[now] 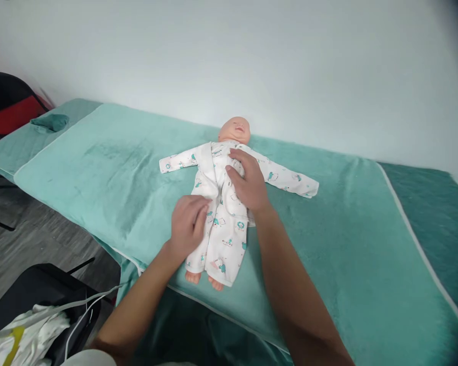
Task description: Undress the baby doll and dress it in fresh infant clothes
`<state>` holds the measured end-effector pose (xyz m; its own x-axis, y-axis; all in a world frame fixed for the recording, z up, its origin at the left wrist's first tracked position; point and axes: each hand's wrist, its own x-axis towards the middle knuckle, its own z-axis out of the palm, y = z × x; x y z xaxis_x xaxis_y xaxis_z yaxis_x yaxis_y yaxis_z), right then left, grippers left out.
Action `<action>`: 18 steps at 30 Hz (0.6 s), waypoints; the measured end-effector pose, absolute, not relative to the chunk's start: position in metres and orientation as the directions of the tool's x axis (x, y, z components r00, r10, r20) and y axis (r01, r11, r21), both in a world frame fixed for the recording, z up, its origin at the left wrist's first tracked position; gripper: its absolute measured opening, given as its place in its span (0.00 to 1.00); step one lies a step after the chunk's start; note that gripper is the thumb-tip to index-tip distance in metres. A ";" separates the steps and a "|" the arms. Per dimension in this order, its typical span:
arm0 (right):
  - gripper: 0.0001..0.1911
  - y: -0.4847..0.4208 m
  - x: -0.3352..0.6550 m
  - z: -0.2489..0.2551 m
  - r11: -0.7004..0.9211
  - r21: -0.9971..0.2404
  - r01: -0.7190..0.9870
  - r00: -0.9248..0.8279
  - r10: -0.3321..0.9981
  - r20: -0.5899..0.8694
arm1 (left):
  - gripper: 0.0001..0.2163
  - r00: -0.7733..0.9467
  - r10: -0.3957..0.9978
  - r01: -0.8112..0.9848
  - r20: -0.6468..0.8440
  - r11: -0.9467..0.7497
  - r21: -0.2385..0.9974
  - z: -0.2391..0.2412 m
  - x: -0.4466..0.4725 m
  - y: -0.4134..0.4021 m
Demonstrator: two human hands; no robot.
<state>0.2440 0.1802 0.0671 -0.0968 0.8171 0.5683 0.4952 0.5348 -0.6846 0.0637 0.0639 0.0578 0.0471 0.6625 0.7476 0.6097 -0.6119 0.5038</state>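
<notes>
A baby doll (234, 129) lies on its back, its head toward the wall and its bare feet toward me. It wears a white printed baby shirt (208, 165) with both sleeves spread wide, and matching trousers (227, 249). My right hand (250, 183) rests on the shirt's chest, thumb and forefinger apart. My left hand (191, 221) is closed, fingers curled and thumb pressed in, at the left edge of the clothes near the waist. Whatever its fingertips pinch there is hidden.
The doll lies on a long bed with a green cover (328, 244), set against a white wall (213, 56). A black chair (61, 284) at the lower left carries white cloth (34, 330), with cables crossing above. Another chair with something red (15, 114) stands far left.
</notes>
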 end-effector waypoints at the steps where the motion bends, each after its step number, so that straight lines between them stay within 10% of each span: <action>1: 0.15 0.180 0.244 0.067 0.528 -0.695 0.487 -0.089 0.822 0.562 | 0.06 -0.077 0.718 0.586 0.692 -0.529 0.614 0.058 0.061 0.066; 5: 0.13 0.180 0.244 0.067 0.506 -0.751 0.424 -0.065 0.844 0.532 | 0.12 -0.236 0.899 0.392 0.368 -0.259 0.883 0.068 0.060 0.089; 9: 0.13 0.181 0.245 0.067 0.486 -0.816 0.312 -0.058 0.867 0.494 | 0.16 -0.167 0.956 0.410 0.241 -0.155 0.899 0.089 0.079 0.118; 18: 0.13 0.179 0.244 0.068 0.470 -0.852 0.228 0.020 0.873 0.487 | 0.12 0.204 0.871 0.813 0.447 -0.405 0.418 0.085 0.102 0.104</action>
<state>0.2440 0.1787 0.0678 0.0202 0.8730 0.4872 0.2280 0.4704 -0.8525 0.1020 0.1040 0.0852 0.2039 0.8708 0.4473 0.8130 -0.4052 0.4182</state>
